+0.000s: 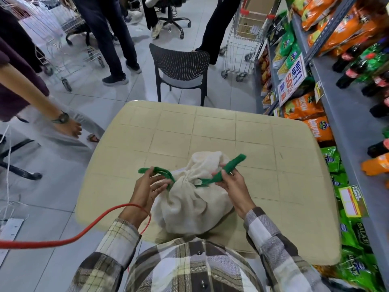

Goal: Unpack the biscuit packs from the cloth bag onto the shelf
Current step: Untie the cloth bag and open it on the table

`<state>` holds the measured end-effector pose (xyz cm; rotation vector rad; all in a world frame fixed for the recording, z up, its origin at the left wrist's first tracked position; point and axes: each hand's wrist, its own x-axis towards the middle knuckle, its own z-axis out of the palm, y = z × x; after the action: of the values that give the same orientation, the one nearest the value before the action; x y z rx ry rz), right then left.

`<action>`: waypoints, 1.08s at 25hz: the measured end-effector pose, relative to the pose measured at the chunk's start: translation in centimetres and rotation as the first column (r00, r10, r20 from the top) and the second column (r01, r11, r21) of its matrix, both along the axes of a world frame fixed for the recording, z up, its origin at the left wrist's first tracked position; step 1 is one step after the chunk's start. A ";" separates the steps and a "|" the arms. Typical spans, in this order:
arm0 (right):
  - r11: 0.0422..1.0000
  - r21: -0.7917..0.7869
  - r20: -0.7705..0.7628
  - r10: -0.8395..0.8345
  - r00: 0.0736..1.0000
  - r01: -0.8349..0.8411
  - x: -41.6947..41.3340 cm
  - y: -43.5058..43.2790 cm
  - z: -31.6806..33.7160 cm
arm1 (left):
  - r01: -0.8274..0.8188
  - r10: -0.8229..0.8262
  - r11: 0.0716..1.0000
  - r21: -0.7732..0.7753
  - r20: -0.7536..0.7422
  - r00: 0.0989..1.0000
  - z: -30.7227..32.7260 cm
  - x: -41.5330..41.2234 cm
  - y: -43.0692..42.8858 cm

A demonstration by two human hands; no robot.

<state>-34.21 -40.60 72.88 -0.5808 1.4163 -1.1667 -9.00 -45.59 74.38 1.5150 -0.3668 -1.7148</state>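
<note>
Straight ahead in the head view, the cloth bag [189, 203] sits on the near part of the beige table [210, 131], its neck tied shut by its green straps, so its contents are hidden. The left grip [147, 187] pinches the left strap [160, 170] between thumb and fingertips, the other fingers spread. The right grip [232, 182] is curled around the right strap [233, 163], lifting its loop. The shelf [341, 114] runs along the right, just beside the table, carrying snack bags [303, 107]. A black chair [181, 62] stands beyond the table.
</note>
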 end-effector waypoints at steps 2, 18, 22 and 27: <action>0.993 0.073 -0.165 0.101 0.981 -0.090 0.0 -0.4 -0.1 | 0.189 -0.175 0.981 -0.035 0.248 0.953 -0.4 -0.1 0.4; 0.596 0.317 -0.912 0.406 -0.064 -0.738 3.0 -7.6 -1.6 | 0.711 -0.266 0.692 -0.124 0.872 0.411 -4.4 -1.7 0.3; 0.907 -0.171 -0.763 0.126 0.633 -0.386 0.5 -5.6 -1.1 | 0.638 -0.168 0.692 -0.339 0.784 0.598 -2.5 -0.9 0.6; 0.972 -0.150 -0.505 -0.232 0.831 0.180 -2.6 -3.3 -1.6 | 0.495 -0.127 0.741 -0.453 0.629 0.767 -1.4 -0.9 0.9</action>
<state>-36.86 -43.87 71.23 -0.8767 1.9314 -1.3134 -9.85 -44.70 72.96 1.4752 -1.4392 -1.1484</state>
